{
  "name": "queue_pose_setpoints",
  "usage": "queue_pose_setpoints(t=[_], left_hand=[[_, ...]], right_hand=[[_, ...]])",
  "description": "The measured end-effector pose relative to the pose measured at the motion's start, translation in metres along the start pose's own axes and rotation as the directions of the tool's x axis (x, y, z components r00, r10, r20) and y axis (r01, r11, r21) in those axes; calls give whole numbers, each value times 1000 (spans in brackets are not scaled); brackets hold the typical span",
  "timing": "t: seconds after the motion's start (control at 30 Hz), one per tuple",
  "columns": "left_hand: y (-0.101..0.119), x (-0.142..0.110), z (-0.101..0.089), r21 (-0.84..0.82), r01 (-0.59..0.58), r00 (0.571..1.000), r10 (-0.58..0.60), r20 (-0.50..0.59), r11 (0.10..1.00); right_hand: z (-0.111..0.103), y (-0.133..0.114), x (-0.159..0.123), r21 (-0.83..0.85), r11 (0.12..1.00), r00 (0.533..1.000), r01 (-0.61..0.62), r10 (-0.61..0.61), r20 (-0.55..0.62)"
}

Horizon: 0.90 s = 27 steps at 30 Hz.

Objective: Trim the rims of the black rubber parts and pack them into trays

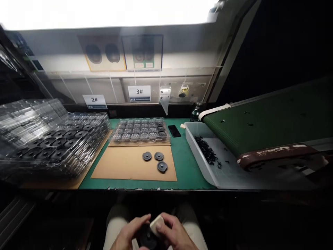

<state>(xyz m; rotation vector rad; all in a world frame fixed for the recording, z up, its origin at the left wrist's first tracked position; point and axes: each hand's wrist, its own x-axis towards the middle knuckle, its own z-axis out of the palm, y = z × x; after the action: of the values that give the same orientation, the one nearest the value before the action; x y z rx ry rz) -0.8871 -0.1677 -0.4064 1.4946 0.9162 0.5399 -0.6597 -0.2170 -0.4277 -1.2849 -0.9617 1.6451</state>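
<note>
Low in the view, over the lap, my left hand (130, 232) is closed around a dark round disc (147, 239) with a small stud at its centre. My right hand (173, 232) pinches a small cream-coloured block (156, 224) against the disc's upper edge, or very close to it. Part of the disc is hidden by the fingers. On the cardboard sheet (117, 166) ahead lie three similar dark discs (162, 167). Behind them, a clear plastic tray (137, 131) holds a few dark discs in its right column.
A tall stack of clear trays (70, 156) with dark discs stands at left. A phone (174, 131) lies right of the single tray. At right, a translucent bin (200, 163) holds small black parts (206, 151) beneath a green conveyor belt (273, 118).
</note>
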Motion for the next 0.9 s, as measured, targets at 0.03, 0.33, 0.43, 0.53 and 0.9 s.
queue_pose_setpoints(t=[0.03,0.33,0.43,0.53,0.9], left_hand=[[4,-4,-2,-26,22,1000,-23,-12,999],[48,-35,4,-625,123,942,-289,-170,771],[54,-37,11,-735,129,913,-370,-175,666],[58,-38,13,-738,104,892,-391,-227,667],[75,-32,12,-759,91,877,-414,-246,644]], right_hand=[[4,-4,1,34,999,1000,-16,16,19],[44,-44,-11,363,917,976,-166,100,194],[52,-52,-13,408,896,976,-175,103,192],[49,-55,-12,369,912,975,-178,114,189],[17,-83,-25,-278,954,985,115,-147,-94]])
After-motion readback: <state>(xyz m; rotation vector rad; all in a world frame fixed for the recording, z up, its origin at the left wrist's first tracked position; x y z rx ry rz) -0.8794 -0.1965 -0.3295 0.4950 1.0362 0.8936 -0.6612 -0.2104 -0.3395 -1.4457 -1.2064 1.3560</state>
